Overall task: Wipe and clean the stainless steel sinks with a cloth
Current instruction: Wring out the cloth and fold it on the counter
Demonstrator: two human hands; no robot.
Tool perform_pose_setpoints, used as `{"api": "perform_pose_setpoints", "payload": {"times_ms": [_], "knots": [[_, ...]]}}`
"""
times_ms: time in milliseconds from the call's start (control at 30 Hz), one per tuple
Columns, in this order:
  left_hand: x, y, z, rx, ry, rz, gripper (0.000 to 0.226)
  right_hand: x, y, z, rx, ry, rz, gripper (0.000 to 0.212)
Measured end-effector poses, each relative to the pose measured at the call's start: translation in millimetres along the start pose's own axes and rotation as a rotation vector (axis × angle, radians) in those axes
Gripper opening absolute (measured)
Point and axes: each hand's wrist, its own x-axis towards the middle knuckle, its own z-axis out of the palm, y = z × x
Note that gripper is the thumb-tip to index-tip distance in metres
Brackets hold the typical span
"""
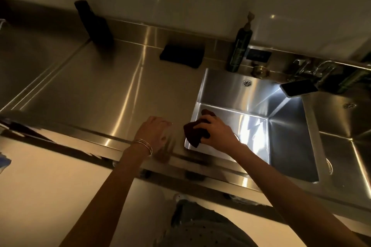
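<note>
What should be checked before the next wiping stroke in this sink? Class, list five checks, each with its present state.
1. Cloth held firmly: the right hand grips the dark cloth. Ok.
2. Cloth at the work area: it sits at the near left corner of the left sink. Ok.
3. Free hand out of the way: the left hand rests on the counter beside the sink. Ok.
4. Drain free of debris: mostly hidden behind the right hand. Cannot tell.
5. Rim free of loose items: a flat dark device perches at the far right edge. Not ok.
</note>
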Motion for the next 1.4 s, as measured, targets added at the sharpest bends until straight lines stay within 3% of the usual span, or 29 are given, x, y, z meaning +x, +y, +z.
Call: {"api": "perform_pose_setpoints", "payload": {"times_ms": [267,467,633,767,867,1067,1267,1400], "knots": [[29.0,-67.5,-8.7,-0.001,-0.012,-0.006,0.055,73.6,-26.0,-3.7,-0.021,-0.020,-0.001,0.047],[39.8,-119.7,-10.6,0.033,-0.050,0.055,0.052,122.6,-63.8,35.7,-0.045,-0.070,0.013,0.048],[47.6,-152.2,-6.4,0.036,-0.086,0.128,0.049,134.6,-73.8,68.5,-0.143,-0.179,0.059,0.063],[58.2,-150.7,1.2,-0.046,-0.029,0.191,0.044,114.7,-69.8,72.4,-0.003,0.000,0.243,0.084],[68.5,-136.8,11.8,-0.101,-0.025,0.236,0.054,98.5,-71.0,76.2,0.060,0.155,0.439,0.075],[81.5,-109.2,41.7,-0.040,-0.110,0.266,0.078,103.5,-76.8,76.5,-0.112,0.104,0.474,0.050],[102.5,-116.5,35.2,-0.023,-0.015,0.355,0.054,104.4,-76.1,51.1,-0.084,0.178,0.403,0.037],[114.8,-129.0,-5.4,-0.341,-0.059,0.309,0.032,113.4,-82.9,27.0,0.152,0.266,0.466,0.030]]}}
